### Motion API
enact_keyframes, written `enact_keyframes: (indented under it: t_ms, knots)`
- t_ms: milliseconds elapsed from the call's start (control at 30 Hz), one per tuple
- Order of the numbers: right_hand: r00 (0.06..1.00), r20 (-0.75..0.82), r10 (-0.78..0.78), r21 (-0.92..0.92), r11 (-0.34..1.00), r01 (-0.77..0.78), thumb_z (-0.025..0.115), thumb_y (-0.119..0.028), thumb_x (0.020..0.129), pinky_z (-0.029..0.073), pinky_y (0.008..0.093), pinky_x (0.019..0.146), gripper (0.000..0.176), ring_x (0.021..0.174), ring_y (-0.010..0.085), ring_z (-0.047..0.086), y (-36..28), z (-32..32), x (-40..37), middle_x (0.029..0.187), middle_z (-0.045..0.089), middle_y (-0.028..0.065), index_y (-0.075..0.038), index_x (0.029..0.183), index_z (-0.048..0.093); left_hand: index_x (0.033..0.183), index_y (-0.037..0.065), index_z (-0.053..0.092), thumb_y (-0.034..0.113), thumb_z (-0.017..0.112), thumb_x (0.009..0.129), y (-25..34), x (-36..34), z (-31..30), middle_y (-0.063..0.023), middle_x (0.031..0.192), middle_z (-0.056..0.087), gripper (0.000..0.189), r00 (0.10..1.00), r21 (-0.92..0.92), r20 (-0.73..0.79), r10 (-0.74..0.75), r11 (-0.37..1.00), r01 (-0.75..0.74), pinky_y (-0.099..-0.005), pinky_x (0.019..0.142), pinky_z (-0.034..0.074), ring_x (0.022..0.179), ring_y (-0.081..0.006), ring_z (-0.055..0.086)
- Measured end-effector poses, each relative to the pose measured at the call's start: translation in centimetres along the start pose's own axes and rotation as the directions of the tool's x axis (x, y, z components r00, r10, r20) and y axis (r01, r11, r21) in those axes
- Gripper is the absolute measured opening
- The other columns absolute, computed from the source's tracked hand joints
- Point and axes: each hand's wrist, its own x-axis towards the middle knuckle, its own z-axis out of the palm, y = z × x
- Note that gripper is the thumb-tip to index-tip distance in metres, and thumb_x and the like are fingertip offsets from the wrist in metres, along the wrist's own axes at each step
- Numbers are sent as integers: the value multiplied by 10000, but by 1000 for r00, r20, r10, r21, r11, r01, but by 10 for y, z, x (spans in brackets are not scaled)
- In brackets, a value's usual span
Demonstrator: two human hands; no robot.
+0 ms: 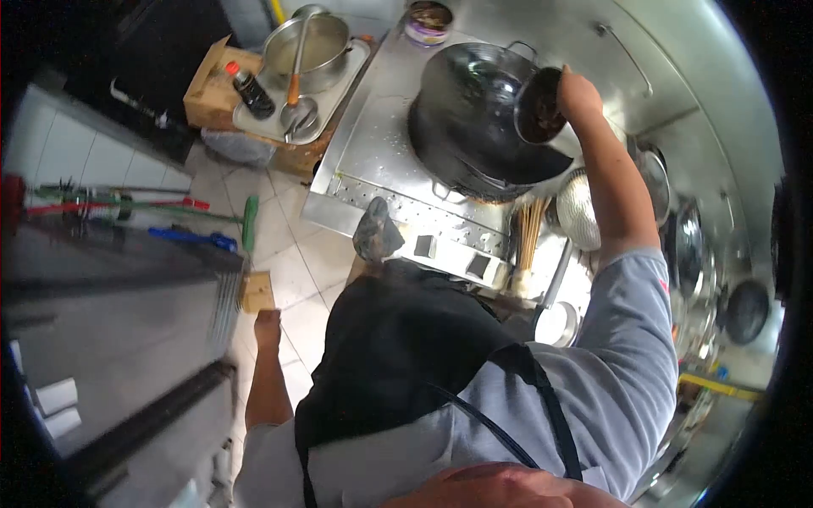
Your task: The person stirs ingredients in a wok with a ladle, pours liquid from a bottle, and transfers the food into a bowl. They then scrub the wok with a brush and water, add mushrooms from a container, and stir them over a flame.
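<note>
My right hand (579, 95) grips the rim of a dark bowl (540, 106) at the upper right. The bowl is tilted over the right side of a large black wok (474, 102), and some dark contents show inside it. The wok sits on the steel stove (385, 127). Low at the left, away from the stove, my left hand (268, 326) hangs over the floor with its fingers curled; whether anything is in it is too small to tell.
On a tray (332, 127) left of the stove are a pot (318, 72), a ladle (296, 85) and a red-capped bottle (252, 93). A tin (428, 25) stands behind the wok. Bamboo sticks (531, 237) stand in front. Pans line the right.
</note>
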Motion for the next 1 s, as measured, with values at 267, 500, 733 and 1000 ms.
enact_keyframes:
  t_ms: [267,500,733,1000]
  knots:
    - [968,193,-159,-158,969,191,481,-180,953,543,439,920,316,1133,351,656,-28,66,80,1207,680,182,-58,1108,729,1104,97,615,265,643,899,-57,-290,20,-80,739,649,266,781,802,525,-337,502,-323,-383,525,508,669,-232,662]
    - [911,266,-314,-183,912,368,543,-173,931,564,446,884,282,1088,338,683,-74,70,76,1183,698,164,-86,1107,746,1118,103,610,245,600,927,-38,-330,86,-60,843,660,238,842,435,407,-354,886,162,-353,543,520,695,-195,669]
    - [941,297,-160,-275,930,245,536,-162,919,567,424,879,280,1051,321,698,-112,40,66,1129,715,163,-78,1075,752,1130,109,605,227,562,951,-52,-259,106,-43,932,670,219,867,-38,279,-413,897,440,-328,558,531,717,-163,675]
    - [983,49,-175,-140,973,181,670,-147,845,582,468,816,226,1027,334,708,-46,23,88,1124,725,142,-81,1040,763,776,78,634,41,601,817,-4,-169,71,-72,782,654,65,900,285,428,-87,957,-43,-337,603,573,795,-197,694]
